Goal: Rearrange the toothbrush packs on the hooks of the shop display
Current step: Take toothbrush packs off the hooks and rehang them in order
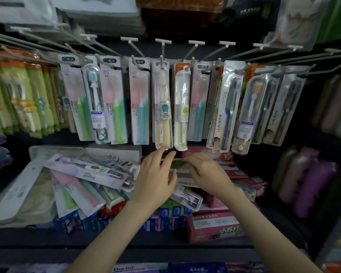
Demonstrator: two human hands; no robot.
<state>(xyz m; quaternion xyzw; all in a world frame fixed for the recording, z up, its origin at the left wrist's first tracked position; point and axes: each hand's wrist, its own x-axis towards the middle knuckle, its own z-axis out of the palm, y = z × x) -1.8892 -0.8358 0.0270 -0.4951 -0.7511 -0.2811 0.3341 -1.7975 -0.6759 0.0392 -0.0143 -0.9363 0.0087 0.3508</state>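
Note:
Toothbrush packs hang in a row from metal hooks [162,48] across the display: pink-and-green card packs [116,103], a yellow brush in a clear case [162,109], a white-green one [182,111] and dark LMK packs [225,107]. Below them, both hands reach over a shelf heap. My left hand [156,174] has its fingers spread just under the yellow pack. My right hand [207,172] has its fingers curled on a flat green-printed pack [178,164] lying between the two hands. My left fingertips touch that pack's other end.
Loose toothbrush packs [83,174] lie heaped on the shelf's left side over blue toothpaste boxes [171,213]. Red boxes [213,227] stack to the right. Green packs [18,99] hang at far left. Purple and pink bottles [307,184] stand at right.

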